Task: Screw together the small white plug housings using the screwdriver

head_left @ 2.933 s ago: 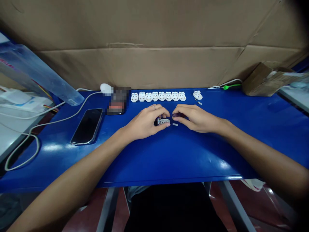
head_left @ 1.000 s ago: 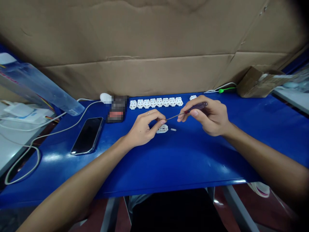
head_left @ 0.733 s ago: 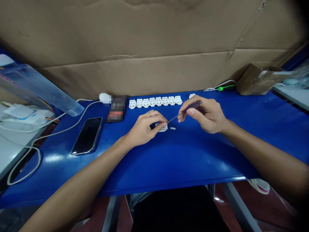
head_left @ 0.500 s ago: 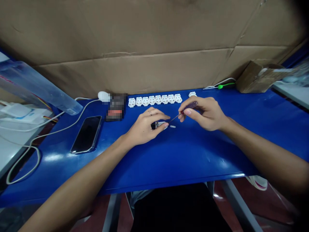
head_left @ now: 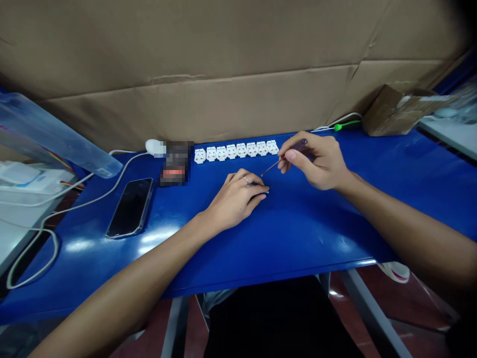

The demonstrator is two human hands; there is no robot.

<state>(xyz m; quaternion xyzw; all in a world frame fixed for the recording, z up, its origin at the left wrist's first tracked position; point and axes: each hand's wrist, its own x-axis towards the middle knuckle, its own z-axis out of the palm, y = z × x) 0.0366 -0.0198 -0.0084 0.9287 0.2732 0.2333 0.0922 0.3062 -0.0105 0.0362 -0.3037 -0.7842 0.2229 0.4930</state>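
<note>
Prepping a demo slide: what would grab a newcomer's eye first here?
The bright blue table stands out first, with a brown cardboard sheet behind it. At the centre, the right hand pinches a small screwdriver, its tip pointing towards the left hand. Along the far edge runs a neat row of eight white plugs.

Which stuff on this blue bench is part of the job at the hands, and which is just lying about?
Part of the job:
- left hand over a white plastic plug body, mostly hidden
- right hand gripping a thin dark-handled screwdriver
- row of eight white plastic plug bodies

Lying about:
- black smartphone
- white corded mouse
- green-handled tool
- torn brown cardboard box
</note>
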